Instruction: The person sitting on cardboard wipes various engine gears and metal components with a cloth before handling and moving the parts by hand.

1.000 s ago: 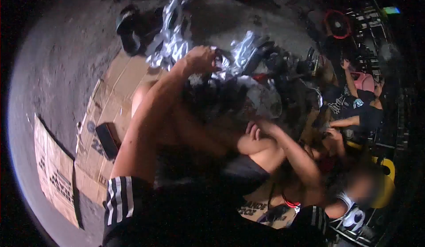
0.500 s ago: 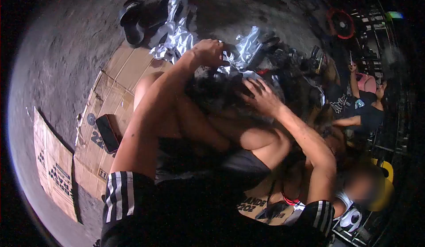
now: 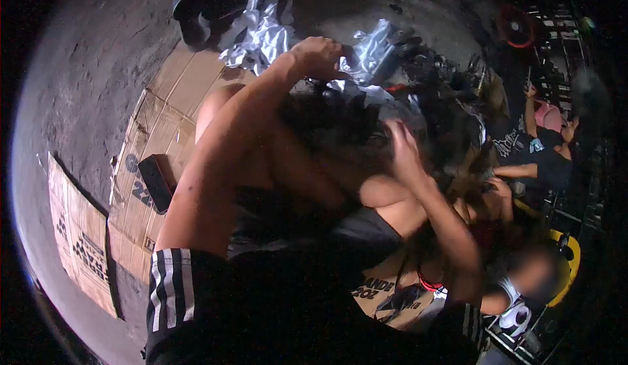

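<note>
My left hand (image 3: pixel 320 57) reaches forward with its fingers curled, just above a dark heap (image 3: pixel 327 113) in front of my bent legs. What it holds, if anything, is hidden in shadow. Beyond its fingers lies a crumpled shiny silver sheet (image 3: pixel 373 48). Another silver sheet (image 3: pixel 261 41) hangs in folds to the left of this hand. My right hand (image 3: pixel 404 148) is over my knee at the right side of the heap, apart from the silver sheets. Motion smears its fingers, so their grip does not show.
Flattened cardboard (image 3: pixel 157 123) lies under me, with a phone (image 3: pixel 155 183) on it at left. A dark shoe (image 3: pixel 193 15) sits at the far left. Co-workers sit close at right, one in a dark shirt (image 3: pixel 549 162). A red round fan (image 3: pixel 517 28) stands behind.
My right hand has drawn back from the dark heap toward my knee and turned. My left hand has moved slightly forward and to the right. The view has shifted a little.
</note>
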`<state>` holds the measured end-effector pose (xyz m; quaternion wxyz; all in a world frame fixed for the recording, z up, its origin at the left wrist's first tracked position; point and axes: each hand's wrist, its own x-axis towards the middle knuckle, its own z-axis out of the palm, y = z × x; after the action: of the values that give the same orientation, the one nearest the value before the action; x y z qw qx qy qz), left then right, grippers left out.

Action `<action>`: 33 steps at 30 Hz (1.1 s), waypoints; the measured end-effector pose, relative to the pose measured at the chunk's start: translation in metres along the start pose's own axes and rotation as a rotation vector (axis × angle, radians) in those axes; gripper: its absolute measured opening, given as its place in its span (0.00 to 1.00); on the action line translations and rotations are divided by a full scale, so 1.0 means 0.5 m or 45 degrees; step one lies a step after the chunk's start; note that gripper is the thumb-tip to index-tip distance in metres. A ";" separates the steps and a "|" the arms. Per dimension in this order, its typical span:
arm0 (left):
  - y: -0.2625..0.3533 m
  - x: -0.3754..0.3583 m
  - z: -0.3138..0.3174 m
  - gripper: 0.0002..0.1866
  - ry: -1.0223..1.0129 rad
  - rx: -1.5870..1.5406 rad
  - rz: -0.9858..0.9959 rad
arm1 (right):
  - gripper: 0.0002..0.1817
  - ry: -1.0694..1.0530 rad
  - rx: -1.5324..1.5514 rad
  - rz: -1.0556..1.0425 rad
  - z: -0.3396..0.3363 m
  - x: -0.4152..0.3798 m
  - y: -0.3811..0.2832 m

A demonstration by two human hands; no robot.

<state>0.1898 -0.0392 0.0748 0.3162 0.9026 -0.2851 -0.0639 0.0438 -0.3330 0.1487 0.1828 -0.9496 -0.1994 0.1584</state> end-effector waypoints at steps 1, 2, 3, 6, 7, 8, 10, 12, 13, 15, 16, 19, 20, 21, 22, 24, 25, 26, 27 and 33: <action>-0.002 0.004 0.002 0.28 0.004 0.003 0.014 | 0.25 0.086 -0.032 -0.159 -0.008 0.029 -0.004; -0.006 0.005 0.006 0.26 -0.027 0.027 -0.025 | 0.25 0.095 -0.036 -0.156 -0.016 0.049 0.001; -0.007 0.004 0.008 0.27 -0.059 0.049 -0.070 | 0.27 0.060 -0.362 -0.469 -0.020 0.068 0.007; -0.004 -0.007 -0.002 0.27 -0.035 0.028 -0.059 | 0.32 -0.013 -0.807 -0.857 0.013 0.101 0.060; 0.005 -0.010 -0.011 0.27 -0.032 0.030 -0.065 | 0.33 -0.003 -0.793 -0.913 0.023 0.109 0.073; 0.015 -0.009 -0.018 0.26 -0.083 0.115 -0.124 | 0.35 0.004 -0.780 -0.971 0.029 0.116 0.088; 0.007 -0.010 -0.012 0.27 -0.134 0.193 -0.192 | 0.33 -0.006 -0.840 -1.020 0.023 0.127 0.100; -0.012 -0.006 0.009 0.28 0.029 0.126 -0.079 | 0.32 -0.016 -0.890 -1.048 0.034 0.124 0.089; -0.020 0.002 0.015 0.30 0.011 0.055 -0.036 | 0.28 -0.126 -0.362 -0.449 0.040 0.114 0.057; -0.023 0.018 0.025 0.30 -0.021 0.074 -0.041 | 0.24 -0.067 0.632 -0.297 0.210 0.045 0.294; -0.025 0.022 0.025 0.30 -0.054 0.101 -0.057 | 0.24 -0.076 0.626 -0.307 0.177 0.009 0.234; -0.051 0.030 0.015 0.29 0.034 0.144 -0.025 | 0.27 -1.023 -0.389 0.224 0.117 -0.087 0.086; -0.043 0.018 0.036 0.28 0.000 0.084 -0.029 | 0.27 -0.842 -0.168 0.326 0.114 -0.109 0.096; 0.004 0.004 -0.012 0.27 -0.135 0.023 -0.070 | 0.28 -0.632 -0.008 0.370 0.101 -0.101 0.090; 0.002 0.006 -0.012 0.26 -0.104 0.091 -0.088 | 0.28 -0.384 0.110 0.352 0.090 -0.079 0.080; 0.011 0.016 -0.017 0.25 -0.161 0.025 -0.083 | 0.30 0.032 0.269 0.126 0.088 -0.029 0.053; 0.028 0.016 -0.022 0.25 -0.173 0.137 -0.143 | 0.30 0.208 0.297 -0.068 0.074 -0.022 0.041; 0.039 0.009 -0.031 0.25 -0.147 0.191 -0.154 | 0.31 0.303 0.275 -0.225 0.067 -0.004 0.030; 0.015 0.014 -0.010 0.25 -0.099 0.159 -0.106 | 0.32 0.397 0.226 -0.405 0.058 0.018 0.020; -0.002 -0.003 -0.001 0.24 0.026 0.038 -0.086 | 0.37 -0.031 -0.703 -0.788 0.015 0.092 0.037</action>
<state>0.1892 -0.0373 0.0747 0.3034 0.9169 -0.2522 -0.0609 0.0871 -0.3264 0.1238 -0.0420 -0.8563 -0.5126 0.0480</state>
